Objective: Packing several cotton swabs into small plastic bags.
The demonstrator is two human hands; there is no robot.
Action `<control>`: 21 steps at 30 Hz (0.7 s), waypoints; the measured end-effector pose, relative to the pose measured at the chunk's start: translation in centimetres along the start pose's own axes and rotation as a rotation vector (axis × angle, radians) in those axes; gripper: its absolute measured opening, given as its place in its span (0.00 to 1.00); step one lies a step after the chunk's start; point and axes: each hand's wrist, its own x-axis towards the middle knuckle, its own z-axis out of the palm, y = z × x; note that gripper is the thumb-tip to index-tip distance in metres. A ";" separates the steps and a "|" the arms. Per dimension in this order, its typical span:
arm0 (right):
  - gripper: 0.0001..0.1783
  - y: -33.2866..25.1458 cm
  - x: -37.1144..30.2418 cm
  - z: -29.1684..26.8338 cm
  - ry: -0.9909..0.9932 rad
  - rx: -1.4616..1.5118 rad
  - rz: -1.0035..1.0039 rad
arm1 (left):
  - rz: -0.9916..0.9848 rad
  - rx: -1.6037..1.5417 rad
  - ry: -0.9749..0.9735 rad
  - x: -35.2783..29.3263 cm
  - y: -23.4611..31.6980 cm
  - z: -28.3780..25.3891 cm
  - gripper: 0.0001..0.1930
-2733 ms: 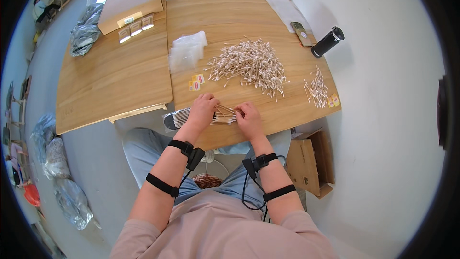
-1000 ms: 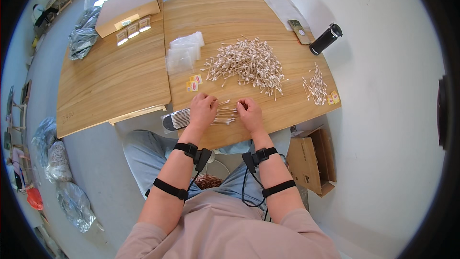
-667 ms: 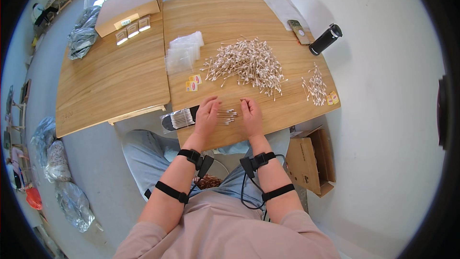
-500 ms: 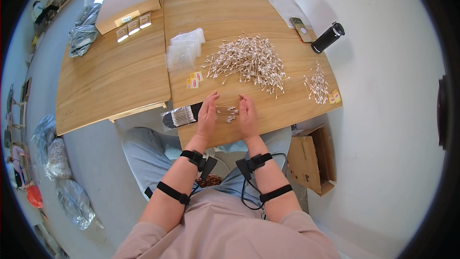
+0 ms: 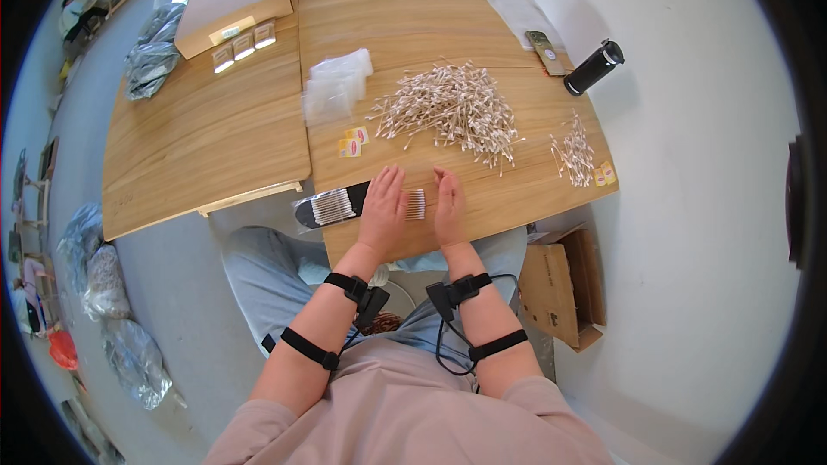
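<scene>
A row of cotton swabs point(image 5: 417, 204) lies side by side on the table's near edge, between my two hands. My left hand point(image 5: 383, 209) is laid flat over the row's left part, fingers stretched, hiding some of the swabs. Standing on edge just right of the swab tips, my right hand point(image 5: 449, 207) has its fingers extended and grips nothing. Left of my left hand is a clear bag with a black insert point(image 5: 307, 214) and more lined-up swabs point(image 5: 332, 206) on it. Beyond the hands spreads a big loose pile of swabs point(image 5: 452, 110).
Clear bags point(image 5: 338, 86) lie left of the pile, with small yellow cards point(image 5: 351, 148) nearer me. To the right are a smaller swab heap point(image 5: 574, 153), more yellow cards point(image 5: 605, 174), a phone point(image 5: 543, 52) and a black bottle point(image 5: 593, 67). A cardboard box point(image 5: 233, 13) stands far left.
My left hand has moved right and tipped from its edge to flat over the swabs. The row of swab ends looks more even. My right hand has barely shifted.
</scene>
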 end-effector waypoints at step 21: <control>0.15 -2.5 -1.7 -2.0 -0.160 -0.570 -0.386 | 0.047 0.422 -0.229 -1.5 1.0 -0.6 0.29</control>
